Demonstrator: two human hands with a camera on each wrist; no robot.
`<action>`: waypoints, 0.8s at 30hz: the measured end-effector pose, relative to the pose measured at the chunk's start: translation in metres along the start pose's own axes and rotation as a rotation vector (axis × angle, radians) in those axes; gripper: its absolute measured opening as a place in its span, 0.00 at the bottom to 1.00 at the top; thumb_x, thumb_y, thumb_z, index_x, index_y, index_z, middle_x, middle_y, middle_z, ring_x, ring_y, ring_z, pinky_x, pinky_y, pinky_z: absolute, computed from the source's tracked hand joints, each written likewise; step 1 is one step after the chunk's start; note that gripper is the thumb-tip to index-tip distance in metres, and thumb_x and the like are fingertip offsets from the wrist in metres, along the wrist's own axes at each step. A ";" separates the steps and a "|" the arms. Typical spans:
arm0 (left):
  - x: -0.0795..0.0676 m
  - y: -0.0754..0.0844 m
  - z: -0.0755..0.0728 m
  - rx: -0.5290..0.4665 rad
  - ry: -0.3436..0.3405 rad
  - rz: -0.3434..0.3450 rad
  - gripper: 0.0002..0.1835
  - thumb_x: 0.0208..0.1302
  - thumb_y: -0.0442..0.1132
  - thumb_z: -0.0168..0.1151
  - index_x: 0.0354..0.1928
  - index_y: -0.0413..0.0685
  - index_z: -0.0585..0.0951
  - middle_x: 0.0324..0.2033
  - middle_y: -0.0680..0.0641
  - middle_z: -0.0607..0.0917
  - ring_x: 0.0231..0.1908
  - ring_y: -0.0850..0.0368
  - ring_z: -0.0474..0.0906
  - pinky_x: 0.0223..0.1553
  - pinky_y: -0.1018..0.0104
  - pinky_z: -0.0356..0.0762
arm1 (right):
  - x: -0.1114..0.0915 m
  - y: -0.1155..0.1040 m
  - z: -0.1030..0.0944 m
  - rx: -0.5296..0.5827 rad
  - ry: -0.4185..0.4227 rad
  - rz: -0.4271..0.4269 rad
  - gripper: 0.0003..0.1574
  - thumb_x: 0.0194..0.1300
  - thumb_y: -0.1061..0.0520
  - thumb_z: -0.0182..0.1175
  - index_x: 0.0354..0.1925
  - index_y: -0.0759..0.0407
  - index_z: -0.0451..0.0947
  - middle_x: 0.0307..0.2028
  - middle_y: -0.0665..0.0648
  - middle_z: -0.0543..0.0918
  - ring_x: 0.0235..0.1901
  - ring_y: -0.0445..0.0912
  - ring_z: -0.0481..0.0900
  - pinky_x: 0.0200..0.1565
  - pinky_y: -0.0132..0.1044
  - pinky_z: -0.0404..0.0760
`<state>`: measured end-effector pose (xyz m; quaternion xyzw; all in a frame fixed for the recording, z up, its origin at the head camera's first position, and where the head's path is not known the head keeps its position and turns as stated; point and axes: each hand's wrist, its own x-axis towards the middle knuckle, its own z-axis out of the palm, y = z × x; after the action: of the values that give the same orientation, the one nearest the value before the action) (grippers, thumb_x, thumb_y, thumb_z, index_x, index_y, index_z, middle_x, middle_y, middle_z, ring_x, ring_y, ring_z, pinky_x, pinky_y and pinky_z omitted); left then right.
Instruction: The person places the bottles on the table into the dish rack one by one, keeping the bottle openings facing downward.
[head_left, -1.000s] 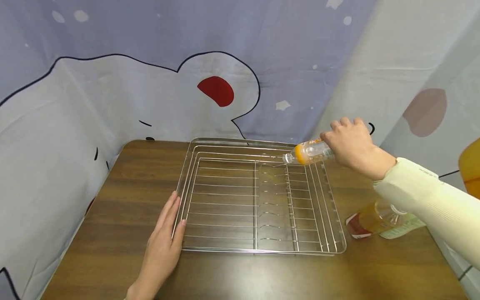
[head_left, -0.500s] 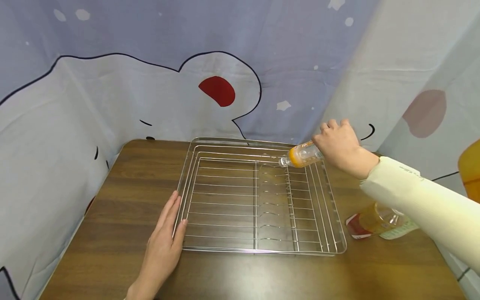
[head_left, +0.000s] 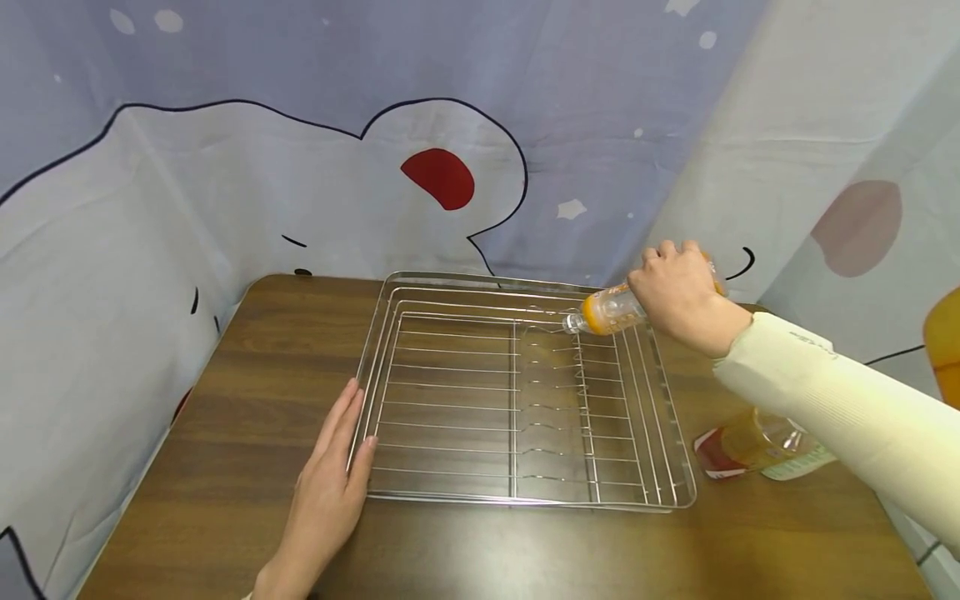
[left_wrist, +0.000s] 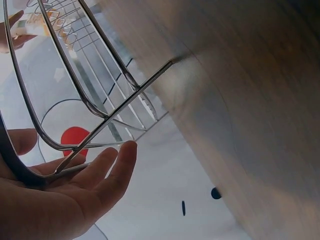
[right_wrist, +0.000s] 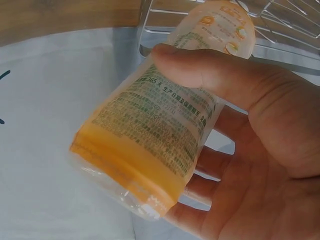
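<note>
A metal wire dish rack (head_left: 513,408) of nested rails and crossbars sits on the wooden table. At its left side, my left hand (head_left: 326,492) holds the rim, with the thumb on the inner side and the fingers along the outside. Over the rack's back right corner, my right hand (head_left: 678,296) grips a clear plastic bottle (head_left: 613,309) with orange bands on its label. The bottle lies nearly level, its neck pointing left and slightly down above the wires. In the right wrist view, thumb and fingers wrap the bottle's printed label (right_wrist: 165,115).
Right of the rack, a bottle with a red and amber label (head_left: 738,442) lies or leans on the table (head_left: 465,554), partly hidden by my right sleeve (head_left: 832,400). A green-white piece (head_left: 798,462) shows beside it. Printed cloth (head_left: 315,192) hangs behind.
My right hand has moved a little left with the bottle, its neck now slightly lower over the rack. My left hand stays at the rack's left side.
</note>
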<state>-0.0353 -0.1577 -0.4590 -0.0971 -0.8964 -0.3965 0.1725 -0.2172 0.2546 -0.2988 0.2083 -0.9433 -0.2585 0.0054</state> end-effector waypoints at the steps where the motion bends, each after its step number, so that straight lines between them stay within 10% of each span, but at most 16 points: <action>1: 0.000 0.000 0.000 -0.001 -0.001 -0.001 0.33 0.83 0.33 0.60 0.85 0.38 0.65 0.86 0.45 0.64 0.76 0.32 0.71 0.60 0.23 0.77 | 0.000 0.000 0.000 0.005 -0.001 0.002 0.13 0.55 0.65 0.78 0.39 0.66 0.88 0.37 0.68 0.84 0.41 0.63 0.81 0.47 0.61 0.82; 24: 0.001 0.001 -0.002 -0.003 -0.007 -0.006 0.34 0.82 0.33 0.61 0.85 0.38 0.66 0.86 0.44 0.65 0.76 0.32 0.71 0.61 0.23 0.76 | 0.009 -0.015 0.001 -0.014 -0.078 0.029 0.10 0.61 0.65 0.72 0.37 0.74 0.85 0.35 0.74 0.87 0.38 0.67 0.86 0.44 0.64 0.87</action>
<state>-0.0356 -0.1587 -0.4570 -0.0960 -0.8968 -0.3979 0.1679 -0.2190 0.2394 -0.3078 0.1845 -0.9438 -0.2729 -0.0260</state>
